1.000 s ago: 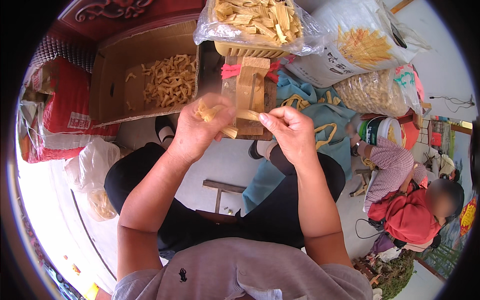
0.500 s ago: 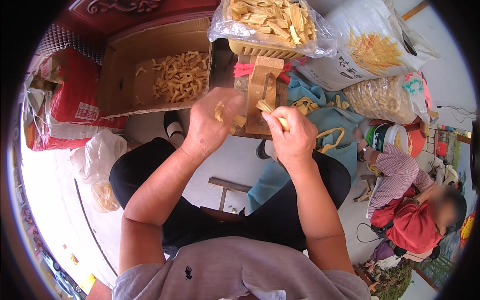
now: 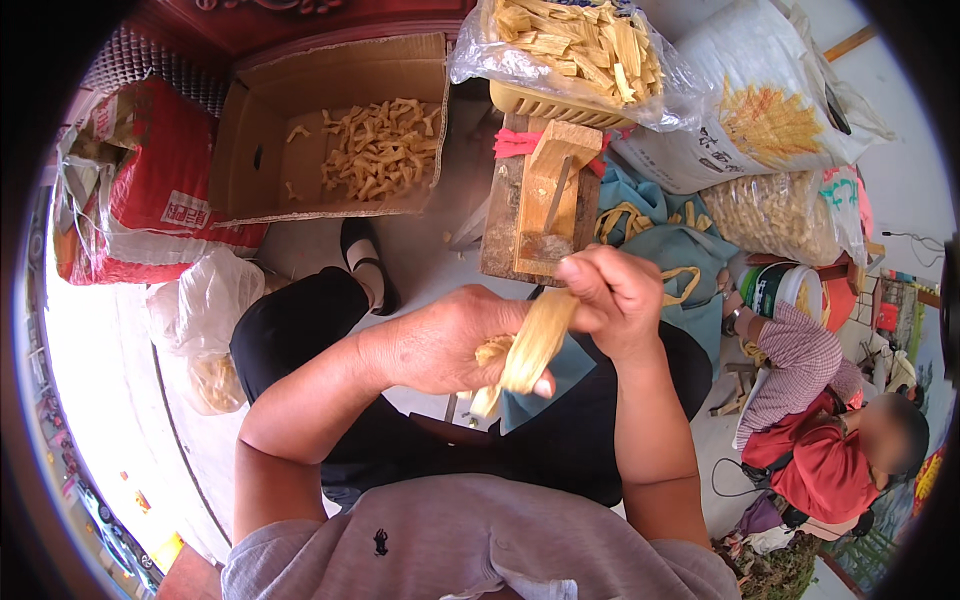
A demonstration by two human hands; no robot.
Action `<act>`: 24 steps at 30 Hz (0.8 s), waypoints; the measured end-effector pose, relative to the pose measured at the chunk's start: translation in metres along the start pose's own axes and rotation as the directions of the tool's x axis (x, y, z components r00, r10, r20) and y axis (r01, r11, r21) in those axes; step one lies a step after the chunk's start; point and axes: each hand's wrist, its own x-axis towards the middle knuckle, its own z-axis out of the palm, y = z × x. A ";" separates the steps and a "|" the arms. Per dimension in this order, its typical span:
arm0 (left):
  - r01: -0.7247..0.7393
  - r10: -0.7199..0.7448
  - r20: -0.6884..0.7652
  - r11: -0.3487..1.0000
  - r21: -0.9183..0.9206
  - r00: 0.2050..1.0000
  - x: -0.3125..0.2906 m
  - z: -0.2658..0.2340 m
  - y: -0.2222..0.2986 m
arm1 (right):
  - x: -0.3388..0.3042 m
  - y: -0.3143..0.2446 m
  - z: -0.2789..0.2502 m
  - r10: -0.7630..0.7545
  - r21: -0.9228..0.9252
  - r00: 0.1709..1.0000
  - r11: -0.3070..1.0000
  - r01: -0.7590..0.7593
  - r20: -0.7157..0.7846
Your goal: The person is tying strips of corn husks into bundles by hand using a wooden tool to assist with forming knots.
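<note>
One yellow strip (image 3: 540, 342): between left hand (image 3: 440, 340) and right hand (image 3: 622, 300), fingers of both clamped on it. Location: since drawn back to the near side of the wooden bench (image 3: 504, 222), handling now seemingly free of it.

Yellow strip (image 3: 541, 338) in right grip (image 3: 622, 300)

White sack (image 3: 765, 110) bears dark characters (image 3: 715, 158) (clear bag (image 3: 770, 215), green).
</note>
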 end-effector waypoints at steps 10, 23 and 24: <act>-0.177 0.637 -0.227 0.505 0.845 0.737 0.007 -0.006 -0.033 | -0.021 0.013 0.038 0.388 0.791 0.807 0.252 -0.558 0.446; 0.143 0.138 -0.370 0.757 0.637 0.919 0.003 0.001 -0.034 | -0.020 0.010 0.036 0.098 -0.365 0.975 0.931 -0.020 0.198; 0.100 0.172 -0.355 0.769 0.631 0.919 0.003 -0.001 -0.035 | -0.019 0.006 0.035 0.168 -0.396 0.960 0.916 -0.068 0.225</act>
